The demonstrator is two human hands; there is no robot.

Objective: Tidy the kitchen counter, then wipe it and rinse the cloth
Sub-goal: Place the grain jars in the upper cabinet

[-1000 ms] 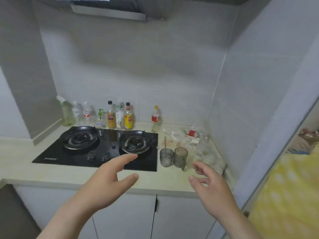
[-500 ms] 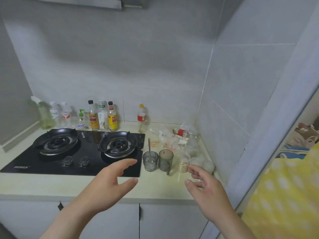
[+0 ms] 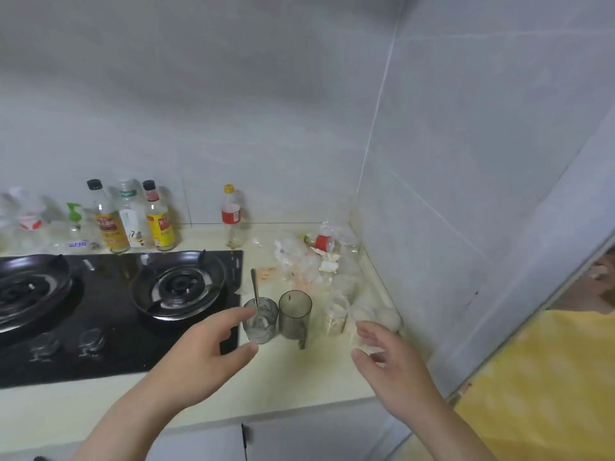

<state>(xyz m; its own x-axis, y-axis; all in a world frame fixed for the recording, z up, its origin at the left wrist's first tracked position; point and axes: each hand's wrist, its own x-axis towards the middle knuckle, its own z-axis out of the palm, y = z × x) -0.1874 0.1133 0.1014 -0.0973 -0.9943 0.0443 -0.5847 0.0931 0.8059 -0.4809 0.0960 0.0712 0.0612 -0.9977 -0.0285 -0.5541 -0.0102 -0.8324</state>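
Note:
The pale yellow counter (image 3: 293,371) holds a clear glass (image 3: 261,321) with a spoon (image 3: 255,287) standing in it, and a grey cup (image 3: 295,314) just to its right. My left hand (image 3: 203,361) hovers open beside the glass, fingers and thumb spread towards it without touching. My right hand (image 3: 392,367) is open too, over the counter's right end near crumpled white tissues (image 3: 376,317) and a small jar (image 3: 336,321). A heap of clear plastic bags and scraps (image 3: 306,261) with a lying red-labelled bottle (image 3: 321,242) fills the back corner. Orange smears (image 3: 266,272) stain the counter.
A black two-burner gas hob (image 3: 116,311) takes up the left of the counter. Several sauce and spray bottles (image 3: 133,217) line the back wall, with a red-labelled bottle (image 3: 231,216) standing apart. Tiled walls close the right side. White cabinet doors (image 3: 299,437) sit below.
The view has swung right and closer to the counter. Both hands have moved forward, the left towards the glass with the spoon, the right towards the tissues.

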